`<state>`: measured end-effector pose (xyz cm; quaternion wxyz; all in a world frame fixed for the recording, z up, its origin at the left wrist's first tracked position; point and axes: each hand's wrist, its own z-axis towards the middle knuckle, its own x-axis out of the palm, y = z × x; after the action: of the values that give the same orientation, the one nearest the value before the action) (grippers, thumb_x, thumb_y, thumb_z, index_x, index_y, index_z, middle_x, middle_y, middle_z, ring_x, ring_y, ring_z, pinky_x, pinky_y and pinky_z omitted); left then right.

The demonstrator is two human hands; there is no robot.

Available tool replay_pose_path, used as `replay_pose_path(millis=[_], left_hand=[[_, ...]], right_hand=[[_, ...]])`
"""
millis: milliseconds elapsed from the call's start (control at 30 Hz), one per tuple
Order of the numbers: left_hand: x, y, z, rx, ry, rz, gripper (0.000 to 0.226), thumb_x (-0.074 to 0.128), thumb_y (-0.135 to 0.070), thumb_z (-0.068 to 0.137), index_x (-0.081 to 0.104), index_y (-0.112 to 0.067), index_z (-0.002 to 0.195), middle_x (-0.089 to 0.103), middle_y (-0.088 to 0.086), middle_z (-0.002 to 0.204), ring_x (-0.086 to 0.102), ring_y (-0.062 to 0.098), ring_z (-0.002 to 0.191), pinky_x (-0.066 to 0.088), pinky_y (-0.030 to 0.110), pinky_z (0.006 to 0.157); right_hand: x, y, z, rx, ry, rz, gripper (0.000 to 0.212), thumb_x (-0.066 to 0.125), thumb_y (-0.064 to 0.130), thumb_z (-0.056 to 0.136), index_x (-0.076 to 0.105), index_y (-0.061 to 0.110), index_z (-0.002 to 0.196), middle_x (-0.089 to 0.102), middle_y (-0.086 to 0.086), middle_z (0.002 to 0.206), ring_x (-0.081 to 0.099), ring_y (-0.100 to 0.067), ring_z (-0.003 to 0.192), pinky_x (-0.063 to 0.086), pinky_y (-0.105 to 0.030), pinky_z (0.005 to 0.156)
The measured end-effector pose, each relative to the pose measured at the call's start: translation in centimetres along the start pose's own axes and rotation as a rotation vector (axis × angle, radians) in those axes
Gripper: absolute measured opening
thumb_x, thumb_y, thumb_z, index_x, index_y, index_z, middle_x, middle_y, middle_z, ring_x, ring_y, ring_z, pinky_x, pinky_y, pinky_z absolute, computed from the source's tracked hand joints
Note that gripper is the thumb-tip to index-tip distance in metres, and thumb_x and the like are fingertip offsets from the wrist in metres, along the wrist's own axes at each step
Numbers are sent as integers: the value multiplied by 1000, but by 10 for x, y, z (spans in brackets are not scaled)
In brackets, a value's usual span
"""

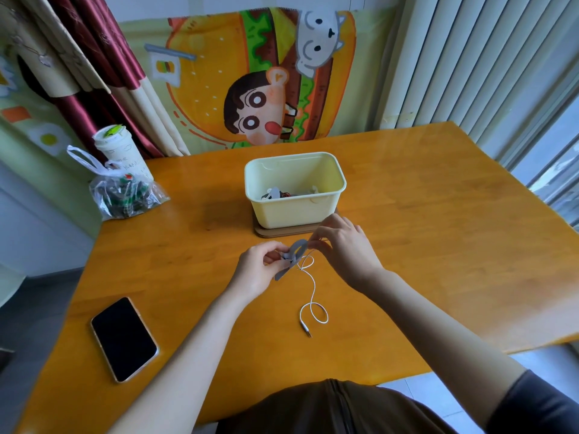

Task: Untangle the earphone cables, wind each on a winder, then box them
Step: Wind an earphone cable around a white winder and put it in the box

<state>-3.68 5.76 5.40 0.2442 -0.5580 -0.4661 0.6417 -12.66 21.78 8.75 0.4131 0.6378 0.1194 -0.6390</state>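
Note:
A flat grey winder hangs above the middle of the wooden table. My left hand pinches its lower left part. At the winder's top, my right hand pinches the white earphone cable. The cable loops under the winder, trails down onto the table and ends in a small loop with the jack plug. Behind my hands stands an open pale yellow box on a brown lid; inside lie a white winder and something dark.
A black phone lies face up at the front left of the table. At the back left stand a clear plastic bag with dark contents and a white lidded cup. The table's right edge borders a window.

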Motion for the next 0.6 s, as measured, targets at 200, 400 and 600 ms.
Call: replay_pose_path(millis=[200,400,600], left_hand=[[-11,-7,1,-37,121,30,18,65,-9,88,63,-23,98,62,-8,83,58,13,80,48,20,67],[-13,-8,-5,-75,265,-87,21,62,-5,89,63,-21,101,67,1,91,63,11,82,52,24,68],[-4,-19,-10,-147,232,-773,22,49,6,90,59,-12,100,69,-3,77,62,7,70,46,18,62]], right_hand=[[2,0,-4,1,-42,-8,20,57,32,91,69,22,103,53,0,117,48,-20,111,37,-32,90],[7,-3,-5,13,-34,-45,20,55,30,92,67,21,105,53,-1,118,48,-21,111,37,-33,92],[18,2,-9,142,-17,300,19,54,29,94,68,17,93,56,-1,102,56,-21,93,49,-40,78]])
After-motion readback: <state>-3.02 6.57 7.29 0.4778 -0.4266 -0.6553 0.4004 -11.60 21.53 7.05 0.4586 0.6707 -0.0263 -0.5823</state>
